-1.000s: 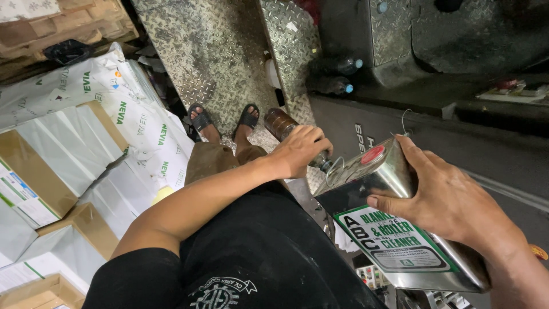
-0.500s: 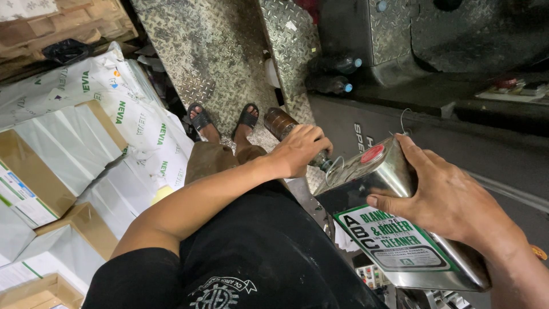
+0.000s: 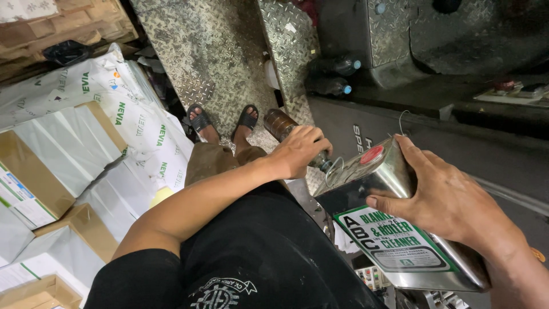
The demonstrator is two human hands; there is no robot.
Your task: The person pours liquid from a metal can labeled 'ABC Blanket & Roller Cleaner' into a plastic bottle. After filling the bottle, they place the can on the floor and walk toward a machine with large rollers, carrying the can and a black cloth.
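Note:
My right hand (image 3: 452, 200) grips a rectangular shiny metal can (image 3: 394, 229) with a red cap and a green-and-white label, tilted with its spout corner toward the left. My left hand (image 3: 297, 150) is wrapped around the neck end of a brown glass bottle (image 3: 280, 124), held slanted just beside the can's spout corner. The bottle's mouth is hidden by my fingers. My black shirt, brown shorts and feet in dark sandals (image 3: 223, 121) show below.
Stacked white-wrapped paper packs and brown cartons (image 3: 68, 154) fill the left. A diamond-plate metal step (image 3: 217, 51) lies under my feet. A dark machine body (image 3: 434, 114) stands to the right, with two dark bottles (image 3: 337, 74) with blue caps on it.

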